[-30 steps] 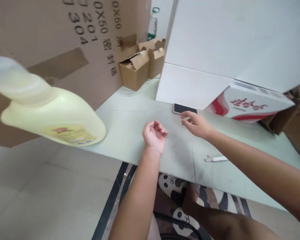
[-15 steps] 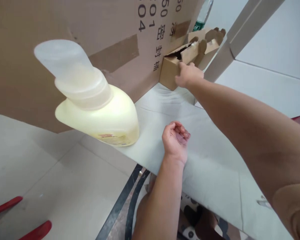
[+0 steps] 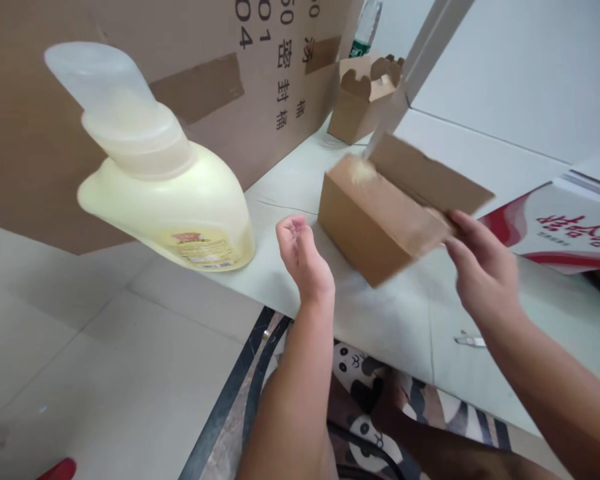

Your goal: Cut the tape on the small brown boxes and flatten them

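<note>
My right hand (image 3: pixel 485 267) pinches the edge of a small brown cardboard box (image 3: pixel 365 227) at its raised flap. The box is tilted over the pale tabletop, its top open and slightly blurred by motion. My left hand (image 3: pixel 305 257) is just left of the box, apart from it, with the fingers curled in and nothing seen in them. A large pale-yellow bottle (image 3: pixel 180 200) with a translucent cap stands to the left of that hand, at the table edge.
A second brown box (image 3: pixel 355 107) stands at the back near a clear plastic bottle (image 3: pixel 365 33). A big carton (image 3: pixel 190 40) rises at the left. A small metal tool (image 3: pixel 470 341) and a red-white box (image 3: pixel 570 227) are on the right.
My right hand has brought the small cardboard box from the back toward me and to the right, away from the other box. My left hand has turned slightly, fingers still curled.
</note>
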The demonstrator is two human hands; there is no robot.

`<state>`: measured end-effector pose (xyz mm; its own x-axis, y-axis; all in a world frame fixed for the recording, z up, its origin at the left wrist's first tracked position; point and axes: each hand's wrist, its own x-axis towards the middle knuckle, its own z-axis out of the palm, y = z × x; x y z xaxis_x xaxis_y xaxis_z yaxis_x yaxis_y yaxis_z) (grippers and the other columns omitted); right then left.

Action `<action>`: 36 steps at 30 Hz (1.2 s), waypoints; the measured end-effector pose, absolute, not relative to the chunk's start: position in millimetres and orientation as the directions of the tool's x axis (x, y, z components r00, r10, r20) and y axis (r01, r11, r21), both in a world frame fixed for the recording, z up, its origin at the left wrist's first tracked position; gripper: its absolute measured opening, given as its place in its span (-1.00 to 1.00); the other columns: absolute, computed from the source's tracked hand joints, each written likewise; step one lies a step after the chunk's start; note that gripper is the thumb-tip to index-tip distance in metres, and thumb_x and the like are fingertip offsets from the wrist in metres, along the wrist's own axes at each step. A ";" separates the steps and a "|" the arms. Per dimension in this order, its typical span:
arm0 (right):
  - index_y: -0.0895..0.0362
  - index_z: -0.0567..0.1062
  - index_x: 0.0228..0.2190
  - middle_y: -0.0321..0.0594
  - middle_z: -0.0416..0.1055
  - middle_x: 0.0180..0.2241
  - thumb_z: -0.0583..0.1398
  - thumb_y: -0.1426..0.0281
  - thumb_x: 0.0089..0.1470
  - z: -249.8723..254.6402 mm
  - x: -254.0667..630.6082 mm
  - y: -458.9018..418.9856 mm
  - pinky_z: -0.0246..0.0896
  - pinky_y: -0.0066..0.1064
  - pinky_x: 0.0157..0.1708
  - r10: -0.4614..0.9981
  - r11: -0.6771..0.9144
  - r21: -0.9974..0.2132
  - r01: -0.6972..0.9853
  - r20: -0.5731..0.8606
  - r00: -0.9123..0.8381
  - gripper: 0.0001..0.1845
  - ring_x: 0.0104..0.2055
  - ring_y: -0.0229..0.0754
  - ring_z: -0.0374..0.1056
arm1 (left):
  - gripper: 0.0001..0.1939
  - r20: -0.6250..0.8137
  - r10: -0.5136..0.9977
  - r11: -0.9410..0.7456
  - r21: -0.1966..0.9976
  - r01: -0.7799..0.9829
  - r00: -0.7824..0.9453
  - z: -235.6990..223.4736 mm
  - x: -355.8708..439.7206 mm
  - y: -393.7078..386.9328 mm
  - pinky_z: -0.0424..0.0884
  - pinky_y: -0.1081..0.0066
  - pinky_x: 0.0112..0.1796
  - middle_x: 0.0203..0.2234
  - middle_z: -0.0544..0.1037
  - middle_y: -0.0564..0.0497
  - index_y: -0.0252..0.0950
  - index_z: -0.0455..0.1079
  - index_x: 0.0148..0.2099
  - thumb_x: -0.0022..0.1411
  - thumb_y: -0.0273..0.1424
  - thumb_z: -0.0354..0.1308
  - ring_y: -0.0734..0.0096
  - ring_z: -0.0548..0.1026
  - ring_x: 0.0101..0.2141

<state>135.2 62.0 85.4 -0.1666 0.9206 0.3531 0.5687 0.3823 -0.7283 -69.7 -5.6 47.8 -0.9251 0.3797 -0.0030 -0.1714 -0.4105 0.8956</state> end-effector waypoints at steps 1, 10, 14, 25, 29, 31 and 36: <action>-0.10 0.51 0.01 -0.12 0.52 0.03 0.24 0.20 0.15 79.4 162.9 43.3 0.33 0.16 0.08 0.919 0.370 -0.740 0.561 0.379 -0.107 -0.62 0.05 0.17 0.45 | -0.93 0.051 0.452 -0.370 0.919 -0.135 -0.891 47.6 -66.4 -5.3 0.31 0.35 -0.01 -0.21 0.49 0.01 -0.18 0.37 -0.21 0.27 -0.36 0.07 0.33 0.44 -0.06; -0.27 0.16 0.24 -0.25 0.46 0.11 0.34 0.32 0.09 23.6 269.1 -22.9 0.29 0.03 0.15 0.857 0.503 -0.820 0.274 0.515 -0.032 -0.22 0.18 0.01 0.38 | -0.72 0.357 0.903 -0.338 0.934 0.121 -0.237 39.8 11.2 22.4 0.44 0.16 0.07 -0.02 0.59 -0.11 -0.21 0.44 -0.04 0.20 -0.30 0.19 0.14 0.53 0.00; -0.12 0.33 0.17 -0.15 0.53 0.01 0.17 0.26 0.22 20.0 284.6 -33.3 0.17 0.11 0.23 0.881 0.472 -0.859 0.196 0.456 -0.122 -0.52 0.29 0.11 0.26 | -0.60 0.396 0.891 -0.361 0.915 0.182 -0.222 35.7 26.8 35.0 0.45 0.16 0.06 0.05 0.54 -0.09 -0.15 0.42 0.12 0.22 -0.36 0.16 0.20 0.53 0.01; -0.08 0.14 0.27 -0.02 0.16 0.32 0.17 0.05 0.25 21.8 308.2 -43.8 0.24 0.01 0.20 0.937 0.340 -0.899 0.276 0.298 -0.183 -0.35 0.28 0.11 0.23 | -0.76 0.323 0.925 -0.276 0.932 0.234 -0.199 36.8 22.1 21.1 0.27 0.08 0.25 0.04 0.59 -0.01 -0.15 0.67 -0.18 0.15 -0.31 0.21 0.07 0.43 0.17; 0.06 0.27 0.18 0.01 0.35 0.17 0.10 -0.13 0.22 28.3 312.5 -43.7 0.18 0.02 0.24 0.935 0.274 -0.926 0.261 0.193 -0.296 -0.30 0.24 0.14 0.27 | -0.73 0.331 0.902 -0.267 0.932 0.245 -0.277 26.8 16.9 0.6 0.26 0.08 0.25 0.00 0.60 -0.03 -0.16 0.66 -0.17 0.13 -0.22 0.23 0.03 0.41 0.18; 0.08 0.27 0.18 0.02 0.34 0.19 0.08 -0.18 0.19 29.5 313.7 -44.0 0.13 0.04 0.27 0.935 0.250 -0.937 0.245 0.168 -0.312 -0.25 0.26 0.16 0.24 | -0.67 0.316 0.905 -0.256 0.939 0.227 -0.284 24.2 15.7 -9.8 0.27 0.06 0.24 0.03 0.58 -0.07 -0.18 0.65 -0.14 0.12 -0.15 0.25 0.00 0.43 0.17; 0.02 0.27 0.18 -0.05 0.34 0.20 0.03 -0.27 0.14 40.5 329.1 -56.4 0.06 0.09 0.31 0.915 0.259 -0.950 0.176 0.182 -0.361 -0.19 0.32 0.17 0.17 | -0.48 0.305 0.924 -0.216 0.913 0.347 -0.229 33.0 33.6 -39.2 0.30 0.05 0.21 0.13 0.51 -0.12 -0.18 0.57 0.06 0.15 0.00 0.25 -0.01 0.40 0.20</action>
